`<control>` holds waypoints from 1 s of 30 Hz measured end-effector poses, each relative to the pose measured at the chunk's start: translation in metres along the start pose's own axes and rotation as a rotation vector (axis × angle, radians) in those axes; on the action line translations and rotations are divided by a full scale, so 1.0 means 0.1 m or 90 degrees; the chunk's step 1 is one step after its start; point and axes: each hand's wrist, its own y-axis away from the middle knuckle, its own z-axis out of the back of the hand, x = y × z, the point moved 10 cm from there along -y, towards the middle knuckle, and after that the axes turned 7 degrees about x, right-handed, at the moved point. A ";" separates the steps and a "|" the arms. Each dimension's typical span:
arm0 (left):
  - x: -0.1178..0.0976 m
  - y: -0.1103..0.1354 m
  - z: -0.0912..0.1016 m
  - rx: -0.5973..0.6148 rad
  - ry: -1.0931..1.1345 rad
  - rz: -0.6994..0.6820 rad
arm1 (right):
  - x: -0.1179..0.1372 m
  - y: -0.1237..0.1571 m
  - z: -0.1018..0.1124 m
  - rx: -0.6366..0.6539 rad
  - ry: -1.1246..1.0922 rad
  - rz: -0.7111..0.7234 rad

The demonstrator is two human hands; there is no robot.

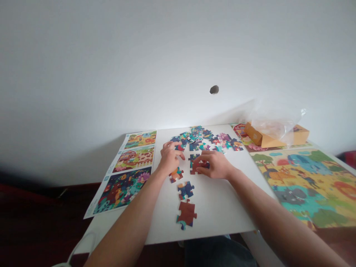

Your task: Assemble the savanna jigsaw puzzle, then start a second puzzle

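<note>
The right hand [216, 165] is lying flat near the middle of the white board [222, 207], its fingertips pinching a dark red puzzle piece [196, 165]. The left hand [169, 157] is curling loosely, fingertips touching a loose piece [179, 147] at the heap of pieces [205, 139] along the board's far edge.

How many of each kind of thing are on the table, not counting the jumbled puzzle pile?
Loose puzzle pieces lying apart near the hands: 3
Picture sheets on the left: 3
Finished animal puzzle: 1
Cardboard box: 1
Plastic bag: 1
Total: 9
</note>
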 end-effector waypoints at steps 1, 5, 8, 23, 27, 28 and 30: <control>0.02 0.00 0.04 -0.022 -0.001 0.010 | 0.10 -0.02 -0.02 -0.011 0.004 0.038; 0.10 0.02 0.18 -0.090 0.002 0.066 | 0.42 -0.09 -0.21 0.001 0.030 0.156; 0.14 0.03 0.22 -0.109 0.005 0.086 | 0.50 -0.13 -0.38 0.043 0.047 0.172; 0.15 0.01 0.16 -0.093 0.019 0.092 | 0.49 -0.16 -0.43 0.066 0.006 0.166; 0.17 0.01 0.13 -0.083 0.017 0.092 | 0.47 -0.14 -0.39 0.079 -0.003 0.156; 0.17 0.01 0.12 -0.085 0.017 0.093 | 0.46 -0.14 -0.38 0.082 -0.004 0.152; 0.19 0.02 0.12 -0.087 0.016 0.094 | 0.45 -0.14 -0.36 0.087 -0.010 0.151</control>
